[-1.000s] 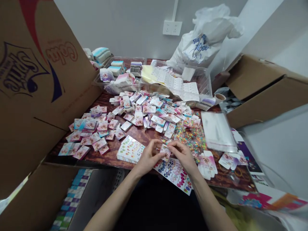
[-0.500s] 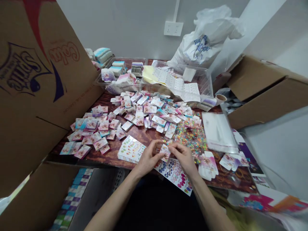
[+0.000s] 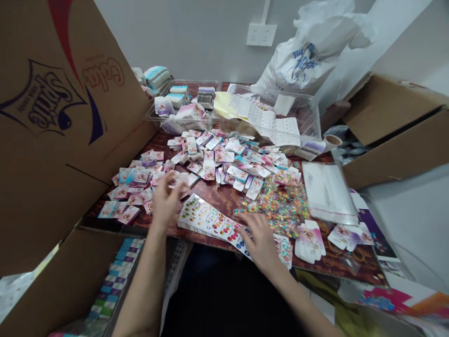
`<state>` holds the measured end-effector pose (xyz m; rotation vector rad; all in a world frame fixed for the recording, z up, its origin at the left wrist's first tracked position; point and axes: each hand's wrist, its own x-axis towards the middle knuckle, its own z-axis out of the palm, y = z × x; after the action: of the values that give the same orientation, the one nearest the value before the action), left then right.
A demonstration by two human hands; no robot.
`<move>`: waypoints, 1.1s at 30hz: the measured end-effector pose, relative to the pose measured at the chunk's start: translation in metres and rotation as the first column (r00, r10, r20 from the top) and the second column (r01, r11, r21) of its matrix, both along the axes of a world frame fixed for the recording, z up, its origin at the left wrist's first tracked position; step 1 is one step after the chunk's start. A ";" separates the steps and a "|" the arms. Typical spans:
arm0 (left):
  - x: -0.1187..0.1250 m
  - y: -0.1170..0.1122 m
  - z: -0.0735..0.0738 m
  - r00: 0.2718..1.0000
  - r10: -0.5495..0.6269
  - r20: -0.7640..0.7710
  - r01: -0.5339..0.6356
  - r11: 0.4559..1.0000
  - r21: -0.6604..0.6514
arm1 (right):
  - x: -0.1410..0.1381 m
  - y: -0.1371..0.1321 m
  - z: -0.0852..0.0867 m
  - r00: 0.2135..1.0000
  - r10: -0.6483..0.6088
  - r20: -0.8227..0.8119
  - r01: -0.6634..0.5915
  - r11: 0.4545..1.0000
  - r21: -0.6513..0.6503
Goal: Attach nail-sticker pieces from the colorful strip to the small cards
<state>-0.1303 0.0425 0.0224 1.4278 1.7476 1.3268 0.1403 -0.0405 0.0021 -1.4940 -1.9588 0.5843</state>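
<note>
Over the left heap of small printed boxes (image 3: 140,176), my left hand (image 3: 165,199) is closed, with a whitish-pink small box (image 3: 181,178) at its fingertips; motion blurs both. My right hand (image 3: 261,241) rests low over the nail sticker sheets (image 3: 210,220), fingers apart and somewhat curled. Its fingertips come close to the edge of the small clear bags of coloured beads (image 3: 280,201). The sheets lie in a stack along the table's front edge, printed with rows of coloured ovals. A larger heap of small boxes (image 3: 224,159) spreads behind them.
Clear plastic trays (image 3: 317,117) stand at the back. Right of the beads lie clear plastic sleeves (image 3: 326,194) and flat unfolded box cards (image 3: 308,241). A tall cardboard box (image 3: 70,154) walls off the left; another carton (image 3: 396,126) stands right, near a white bag (image 3: 298,61).
My left hand has moved left with the small box, away from my right hand, to the left heap. My right hand has let go and lowered over the sheets. The view has shifted slightly.
</note>
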 end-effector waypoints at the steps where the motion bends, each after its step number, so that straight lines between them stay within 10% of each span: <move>1: -0.021 0.005 0.001 0.981 0.144 -0.129 -0.142 0.990 0.023 | -0.004 -0.005 -0.005 0.996 0.035 0.077 -0.037 0.999 0.020; 4: -0.065 0.012 0.005 0.809 0.352 -0.472 -0.362 0.929 0.072 | -0.011 -0.012 -0.019 0.970 0.094 0.223 -0.100 0.995 0.019; 9: -0.052 0.002 0.007 0.748 0.321 -0.581 -0.258 0.947 0.192 | -0.002 0.006 -0.029 0.943 0.235 0.234 -0.229 0.972 -0.050; 13: 0.005 -0.015 0.003 0.831 -0.155 -0.534 0.227 0.971 0.071 | 0.012 0.022 -0.019 0.905 0.339 0.258 -0.318 0.941 -0.119; 16: 0.041 -0.029 -0.007 0.584 -0.571 -0.577 0.596 0.784 -0.174 | 0.017 0.022 -0.013 0.889 0.345 0.302 -0.320 0.938 -0.131; 20: 0.059 -0.042 -0.029 0.376 -0.703 -0.603 0.664 0.659 -0.354 | 0.019 0.012 -0.013 0.887 0.300 0.351 -0.283 0.954 -0.101; 33: 0.061 -0.045 -0.033 0.387 -0.706 -0.593 0.680 0.653 -0.333 | 0.021 0.003 -0.023 0.895 0.228 0.382 -0.234 0.972 -0.033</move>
<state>-0.0697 -0.0023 -0.0104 2.4720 1.1801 0.2696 0.1613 -0.0372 -0.0209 -1.4597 -2.4622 0.3925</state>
